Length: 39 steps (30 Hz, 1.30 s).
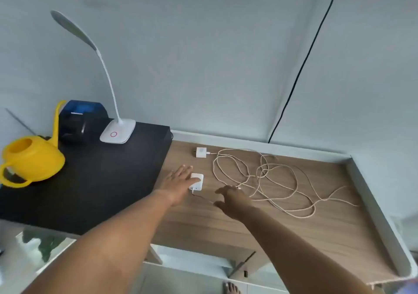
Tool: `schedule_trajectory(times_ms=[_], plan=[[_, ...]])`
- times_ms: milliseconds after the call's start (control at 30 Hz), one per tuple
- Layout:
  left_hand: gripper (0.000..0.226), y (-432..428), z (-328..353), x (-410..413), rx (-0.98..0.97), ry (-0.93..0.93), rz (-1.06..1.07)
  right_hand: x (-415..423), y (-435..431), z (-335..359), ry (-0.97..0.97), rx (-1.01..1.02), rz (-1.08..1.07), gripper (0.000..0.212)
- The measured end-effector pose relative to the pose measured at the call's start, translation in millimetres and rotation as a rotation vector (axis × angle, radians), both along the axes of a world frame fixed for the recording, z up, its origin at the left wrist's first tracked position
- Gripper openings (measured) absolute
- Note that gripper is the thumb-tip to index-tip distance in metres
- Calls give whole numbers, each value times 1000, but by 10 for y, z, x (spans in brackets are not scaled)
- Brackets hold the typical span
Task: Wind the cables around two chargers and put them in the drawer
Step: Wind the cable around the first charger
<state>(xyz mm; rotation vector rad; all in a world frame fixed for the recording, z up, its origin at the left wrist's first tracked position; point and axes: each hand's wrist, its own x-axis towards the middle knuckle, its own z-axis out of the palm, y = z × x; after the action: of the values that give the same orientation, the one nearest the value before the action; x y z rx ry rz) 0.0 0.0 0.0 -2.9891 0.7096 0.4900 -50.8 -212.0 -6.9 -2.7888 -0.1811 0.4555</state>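
Observation:
Two white chargers lie on the wooden desk [294, 230]. The far charger [201, 152] sits near the back edge with its cable plugged in. The near charger [197, 181] lies under the fingertips of my left hand [177, 184], whose fingers are stretched out flat over its left side. A long tangle of pale cables [271, 180] spreads to the right of both chargers. My right hand [230, 197] hovers just right of the near charger, fingers loosely spread, above the cable's near end. No drawer is in view.
A black cabinet top [101, 180] adjoins the desk on the left, carrying a white desk lamp [117, 133], a yellow watering can [31, 158] and a dark blue box [81, 115]. A black wire [300, 67] runs down the wall. A raised white rim borders the desk's right side.

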Motion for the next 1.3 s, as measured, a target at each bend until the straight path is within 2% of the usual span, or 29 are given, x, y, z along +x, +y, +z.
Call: schedule_trajectory(times_ms=[100,233,400,500,633,733,800,900,1000,1067,1200,1300], plan=[[93,-17,-184,74,-5,4,-71,30,59,-169,49,17,5,48],[76,-89,-310,163,-13,12,-132,86,44,-249,42,42,9,43],[36,-162,-435,255,-73,28,-78,263,-114,-230,14,146,-41,20],[16,-178,-463,289,-168,7,8,380,-236,-141,-12,162,-39,19],[13,-191,-440,306,-250,8,70,509,-373,-43,-48,189,-77,17],[19,-244,-351,351,-310,31,80,621,-431,91,-91,228,-128,16],[21,-306,-259,371,-453,141,239,706,-475,213,-131,231,-144,16],[22,-368,-131,351,-824,424,589,833,-529,369,-176,238,-150,17],[24,-391,60,294,-1149,735,763,941,-585,492,-222,242,-170,16],[22,-377,187,271,-1306,879,868,989,-632,577,-234,253,-186,15],[23,-336,390,290,-1495,973,922,1012,-747,718,-242,255,-214,17],[20,-300,529,281,-1489,935,925,1007,-831,748,-250,266,-267,15]])
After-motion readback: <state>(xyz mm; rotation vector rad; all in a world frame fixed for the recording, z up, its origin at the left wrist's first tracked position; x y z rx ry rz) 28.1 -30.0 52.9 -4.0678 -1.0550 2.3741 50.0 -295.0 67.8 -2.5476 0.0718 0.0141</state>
